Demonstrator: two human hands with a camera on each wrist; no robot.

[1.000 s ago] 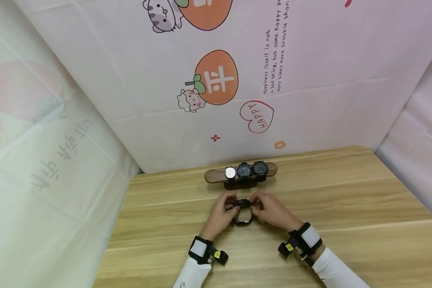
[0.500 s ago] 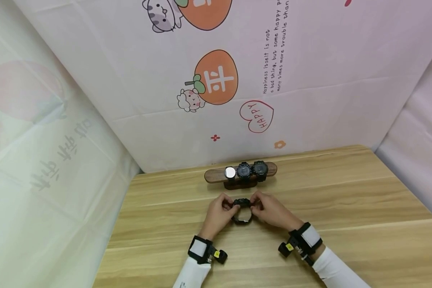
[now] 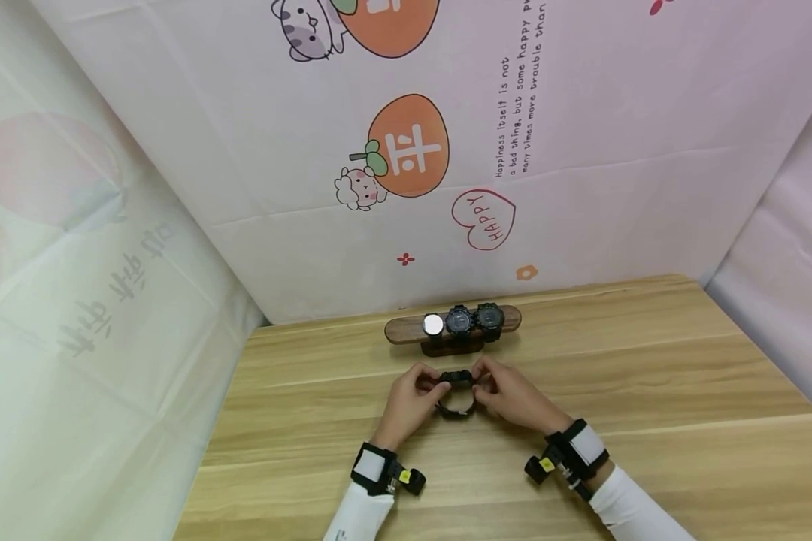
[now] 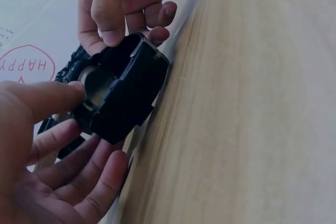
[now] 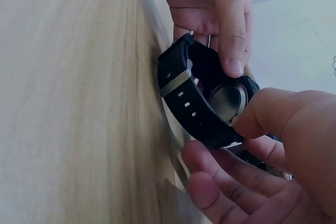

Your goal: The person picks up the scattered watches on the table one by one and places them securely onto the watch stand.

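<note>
A black wristwatch [image 3: 456, 412] with its strap fastened into a loop is held between both hands, its face turned away toward the back. My left hand [image 3: 406, 402] pinches the left side of its case, thumb inside the loop. On the other side my right hand [image 3: 514, 394] grips the case the same way. In the right wrist view the round metal case back [image 5: 228, 102] and the holed strap [image 5: 191, 106] show. Just behind stands a wooden watch stand [image 3: 402, 330] carrying a white-faced watch [image 3: 433, 324] and two black watches [image 3: 459, 321].
The stand sits near the back edge of the wooden table [image 3: 311, 421]. A printed white cloth [image 3: 277, 188] hangs behind the table, and more cloth hangs at both sides.
The left fingers have settled against the watch's side, and the watch has shifted very slightly toward the stand. The right hand keeps its grip. The stand's watches have not moved.
</note>
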